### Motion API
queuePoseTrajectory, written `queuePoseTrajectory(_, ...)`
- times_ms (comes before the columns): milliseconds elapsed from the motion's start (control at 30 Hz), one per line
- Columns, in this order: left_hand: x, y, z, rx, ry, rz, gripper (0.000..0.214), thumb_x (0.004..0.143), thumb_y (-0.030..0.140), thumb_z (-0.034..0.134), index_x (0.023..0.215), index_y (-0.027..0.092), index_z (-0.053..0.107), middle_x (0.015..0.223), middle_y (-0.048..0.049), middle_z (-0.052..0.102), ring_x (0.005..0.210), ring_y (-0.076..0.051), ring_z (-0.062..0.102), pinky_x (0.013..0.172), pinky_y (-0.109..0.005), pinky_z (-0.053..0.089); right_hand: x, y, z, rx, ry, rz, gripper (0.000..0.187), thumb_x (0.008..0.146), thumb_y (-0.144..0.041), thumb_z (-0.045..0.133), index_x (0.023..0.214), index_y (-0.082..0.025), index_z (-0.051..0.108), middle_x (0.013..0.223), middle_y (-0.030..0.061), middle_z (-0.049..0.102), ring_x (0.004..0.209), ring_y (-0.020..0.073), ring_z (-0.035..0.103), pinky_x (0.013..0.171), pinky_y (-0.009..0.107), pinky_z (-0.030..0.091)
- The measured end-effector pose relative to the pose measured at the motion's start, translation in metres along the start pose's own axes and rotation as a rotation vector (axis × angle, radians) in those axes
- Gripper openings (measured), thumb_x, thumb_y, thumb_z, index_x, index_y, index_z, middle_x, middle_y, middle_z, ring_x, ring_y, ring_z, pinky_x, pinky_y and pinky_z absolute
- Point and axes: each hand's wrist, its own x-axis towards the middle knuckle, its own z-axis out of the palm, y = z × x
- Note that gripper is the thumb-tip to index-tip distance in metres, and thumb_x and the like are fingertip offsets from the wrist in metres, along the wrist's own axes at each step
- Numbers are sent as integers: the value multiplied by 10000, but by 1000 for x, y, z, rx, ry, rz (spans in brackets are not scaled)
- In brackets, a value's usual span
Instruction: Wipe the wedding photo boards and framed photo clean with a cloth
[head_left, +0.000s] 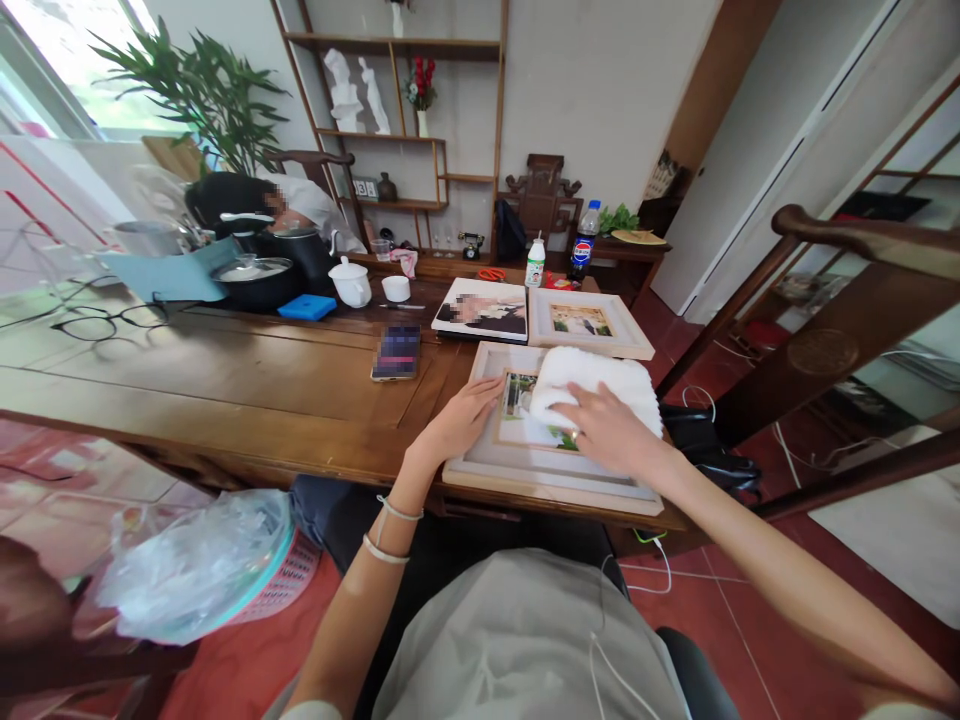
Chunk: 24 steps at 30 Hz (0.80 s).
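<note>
A light wooden picture frame (555, 490) lies flat at the table's front edge, a small photo of greenery in its middle. My left hand (466, 415) rests on the frame's left side, fingers stretched out and holding nothing. A fluffy white cloth (600, 378) covers the upper right of the frame and part of the photo. My right hand (604, 428), with a ring on it, holds the cloth down against the frame. Behind lie a second wooden frame (630, 335) with a photo and a white-edged photo panel (484, 300).
A phone (396, 353) lies left of the frames. Farther left are a blue box (306, 307), a white lidded pot (350, 284), a black pan (253, 285) and eyeglasses (109, 325). Two bottles, one a Pepsi (583, 242), stand behind. A wooden chair (817, 350) is at right.
</note>
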Motion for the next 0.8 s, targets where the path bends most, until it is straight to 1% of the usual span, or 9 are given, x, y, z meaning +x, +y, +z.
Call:
queuePoseTrajectory(167,0,1,0,15,1,0,425,964,237,276,1328,144,477,1387,-86,491,1316,-191,402,1120,-414,309,-53,-50,-31,184,-90,-111,463,768,-92,469,1191,-247,576,1426,92,425,1276,287,421,1002,504,377)
queuePoseTrajectory(233,1,2,-1,24,-6,1,427,964,237,277,1326,129,477,1383,-94,494,1315,-192,404,1121,-409,307,-65,-63,-32,227,-80,-140,487,763,-96,484,1213,-262,563,1456,70,389,1313,276,375,1052,517,324)
queuePoseTrajectory(333,2,4,-2,33,-29,5,437,964,233,270,1329,93,466,1389,-116,483,1319,-197,398,1126,-403,301,-68,-70,-21,241,-42,-200,508,718,-92,527,1199,-247,580,1497,68,317,1376,283,249,1108,540,204)
queuePoseTrajectory(400,2,5,-3,33,-39,8,438,965,231,268,1334,91,458,1395,-119,475,1322,-197,395,1126,-405,299,-62,-64,-10,225,-13,-199,508,710,-90,535,1195,-233,585,1506,77,294,1388,279,217,1115,531,186)
queuePoseTrajectory(500,2,3,-3,28,-32,7,431,965,235,277,1332,107,464,1390,-110,483,1321,-193,397,1124,-400,302,-43,-38,2,175,14,-146,541,710,-60,518,1222,-228,565,1493,84,322,1377,256,253,1110,512,209)
queuePoseTrajectory(567,2,1,-2,25,-26,4,430,965,238,280,1328,106,470,1384,-110,491,1320,-192,398,1124,-392,302,-27,-14,7,112,24,-122,555,701,-42,512,1220,-232,562,1479,82,351,1381,269,239,1102,569,163)
queuePoseTrajectory(667,1,-1,-1,18,-21,7,433,967,240,278,1331,105,468,1385,-111,489,1323,-190,392,1127,-389,296,1,21,11,9,69,-97,534,721,-35,492,1218,-218,558,1465,87,374,1400,306,158,1062,671,57)
queuePoseTrajectory(733,1,-2,-1,15,-23,12,432,967,241,277,1336,115,463,1392,-103,483,1326,-189,388,1127,-392,296,18,35,14,-25,112,-64,517,749,-37,472,1237,-191,545,1467,98,367,1403,322,127,1052,686,50)
queuePoseTrajectory(800,1,-2,-1,15,-25,13,432,966,240,278,1338,118,462,1394,-101,481,1327,-189,387,1126,-393,297,31,38,16,-27,117,-37,512,764,-37,456,1252,-168,535,1469,110,361,1399,333,135,1055,677,90)
